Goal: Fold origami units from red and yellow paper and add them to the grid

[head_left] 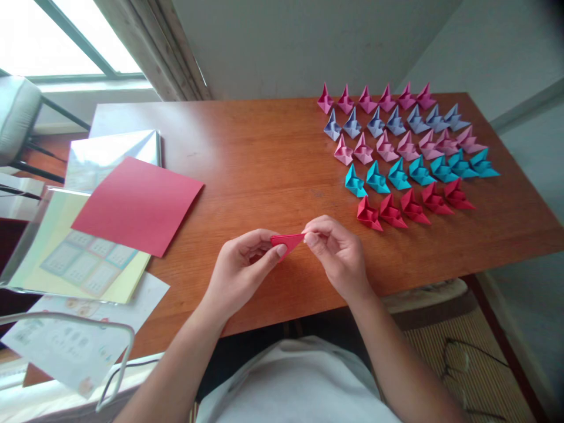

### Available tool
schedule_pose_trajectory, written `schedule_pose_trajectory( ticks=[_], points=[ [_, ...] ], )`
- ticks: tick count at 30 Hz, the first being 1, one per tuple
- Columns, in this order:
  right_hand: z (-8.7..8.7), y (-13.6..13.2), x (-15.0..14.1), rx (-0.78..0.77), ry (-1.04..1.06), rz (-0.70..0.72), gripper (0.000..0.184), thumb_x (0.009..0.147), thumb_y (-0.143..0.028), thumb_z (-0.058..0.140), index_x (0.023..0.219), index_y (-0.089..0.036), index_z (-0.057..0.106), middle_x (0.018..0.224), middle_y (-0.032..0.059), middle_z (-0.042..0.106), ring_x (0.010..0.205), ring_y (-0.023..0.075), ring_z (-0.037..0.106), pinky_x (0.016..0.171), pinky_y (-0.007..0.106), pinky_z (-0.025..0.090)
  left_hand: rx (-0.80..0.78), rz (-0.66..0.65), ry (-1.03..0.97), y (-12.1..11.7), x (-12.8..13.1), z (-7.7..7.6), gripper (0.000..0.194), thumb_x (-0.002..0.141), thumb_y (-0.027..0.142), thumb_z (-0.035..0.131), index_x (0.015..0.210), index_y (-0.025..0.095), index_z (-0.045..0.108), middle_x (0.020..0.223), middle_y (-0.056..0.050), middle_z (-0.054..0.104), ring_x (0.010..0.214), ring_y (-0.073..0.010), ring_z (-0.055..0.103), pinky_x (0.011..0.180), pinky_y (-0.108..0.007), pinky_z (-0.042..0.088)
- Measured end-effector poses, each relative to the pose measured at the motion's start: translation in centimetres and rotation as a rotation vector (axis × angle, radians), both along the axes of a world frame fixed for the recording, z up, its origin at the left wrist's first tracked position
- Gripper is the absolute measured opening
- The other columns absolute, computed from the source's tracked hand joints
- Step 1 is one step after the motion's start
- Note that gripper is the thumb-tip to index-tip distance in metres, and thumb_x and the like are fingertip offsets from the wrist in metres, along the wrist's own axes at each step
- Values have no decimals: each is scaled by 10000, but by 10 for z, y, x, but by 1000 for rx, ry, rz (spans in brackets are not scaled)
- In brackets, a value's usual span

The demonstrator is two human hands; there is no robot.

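A small folded piece of red paper [288, 239] is held above the front part of the wooden table [247, 158]. My left hand [244, 264] pinches its left side, thumb on the near face and fingers behind. With thumb and fingertips, my right hand [337, 252] grips the pointed right tip. Just beyond my right hand stands a row of red origami boats [413, 208]. Behind it are rows in turquoise [419, 172], pink [406, 147], lilac [395, 122] and magenta [367, 101].
At the left lies a large red sheet [141, 202], over a pack of pale yellow paper [126, 273] and a shiny silvery pack [114, 150]. A printed white sheet [145, 302] sticks out below. A bent metal rail [130, 346] is at the lower left, and a stool [20, 117] stands beyond the table.
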State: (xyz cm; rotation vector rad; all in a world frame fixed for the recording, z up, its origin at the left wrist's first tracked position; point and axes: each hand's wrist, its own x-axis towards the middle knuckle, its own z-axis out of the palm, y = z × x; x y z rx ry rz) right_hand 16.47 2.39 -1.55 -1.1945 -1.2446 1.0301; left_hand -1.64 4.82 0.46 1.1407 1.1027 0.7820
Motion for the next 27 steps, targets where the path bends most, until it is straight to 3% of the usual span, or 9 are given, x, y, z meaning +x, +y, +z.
schedule_pose_trajectory(
  ticks=[5,12,22,27],
  points=[
    [1,-1,-2,-4,-103,53,184,992,-353,556,924,-224,668,891,19,620,817,162,585,711,303,447,-4,20,-34,1,-1,2,126,827,268,778,844,151,735,714,8,692,657,-85,605,622,-158,479],
    [4,-2,-2,22,-201,99,133,953,-230,584,822,-210,602,845,9,605,783,155,573,694,295,440,10,-32,-49,1,-1,1,160,858,303,753,849,145,732,737,-17,725,673,-110,661,640,-180,529],
    [3,-1,-7,50,-324,233,169,965,-261,577,805,-208,592,813,9,622,773,156,577,711,298,434,58,166,-43,-1,0,0,158,814,294,797,793,144,754,665,3,721,562,-74,629,533,-134,508],
    [-1,-2,-9,65,-327,195,179,956,-205,550,777,-211,553,799,5,602,748,153,560,696,295,431,6,112,-47,0,2,1,183,839,321,775,843,140,745,688,-12,739,601,-90,659,554,-143,523]
  ],
)
